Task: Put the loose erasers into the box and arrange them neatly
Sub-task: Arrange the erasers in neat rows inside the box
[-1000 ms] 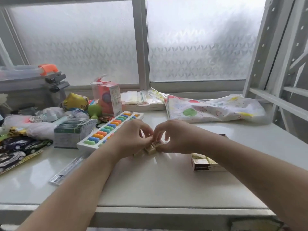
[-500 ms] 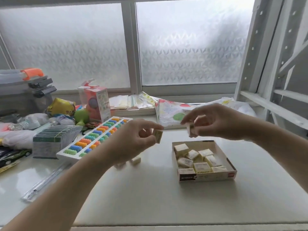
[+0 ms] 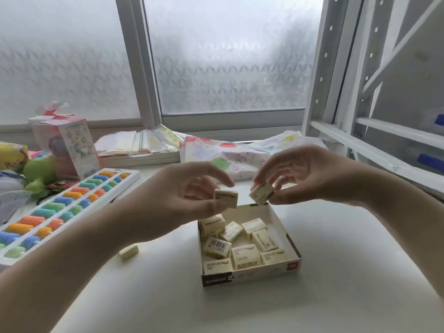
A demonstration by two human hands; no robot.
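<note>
- Erasers (image 3: 242, 243) are lying jumbled in the open box (image 3: 292, 248), several tilted and overlapping, filling its near and middle part; the far strip of the box floor is showing bare.
- Box is sitting flat on the white table (image 3: 336, 272), right of centre, its low walls standing upright on all sides.
- Left hand (image 3: 189, 191) is pinching one eraser (image 3: 225, 197) between thumb and fingertips, holding it in the air above the box's far left corner.
- Right hand (image 3: 305, 174) is gripping a second eraser (image 3: 261, 193) the same way, above the far edge of the box; the two held erasers are near each other, not touching.
- One loose eraser (image 3: 129, 252) is lying on the table left of the box, well apart from it, under the left forearm.
- Bare tabletop is spreading in front of and to the right of the box.
- A tray of coloured pieces (image 3: 60, 212) is occupying the left side, its long edge angling toward the window (image 3: 228, 56).
- A spotted cloth (image 3: 216, 152) is bunching up behind the hands, and a metal rack (image 3: 341, 80) is standing at the right edge.
</note>
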